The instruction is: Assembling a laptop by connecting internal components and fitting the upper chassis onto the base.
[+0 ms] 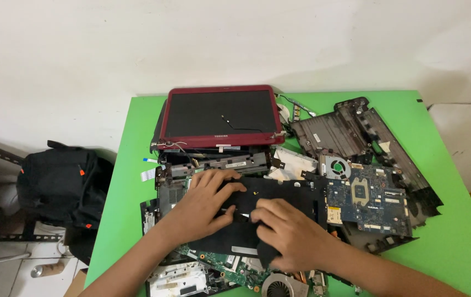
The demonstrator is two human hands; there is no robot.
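A: Hands first. Left hand [205, 201] lies flat, fingers spread, pressing on the upper left part of a black panel [271, 192]. Right hand [290, 234] sits just beside it, fingers curled down over the panel's lower edge, gripping it.

B: Panel position?

A: Middle front of the green table [450, 242], lying on top of loose parts. Green circuit board [230, 267] shows under its near edge, with a round fan [282, 286] at the bottom of view.

B: To the right?

A: Blue motherboard [367, 201] touching the panel's right end, small fan [335, 166] at its upper left corner. Behind that, a black laptop base shell [356, 132], tilted.

B: Further back?

A: Red-framed laptop screen [219, 115], face up, near the table's far edge. Off the table to the left, a black backpack [62, 184] on the floor.
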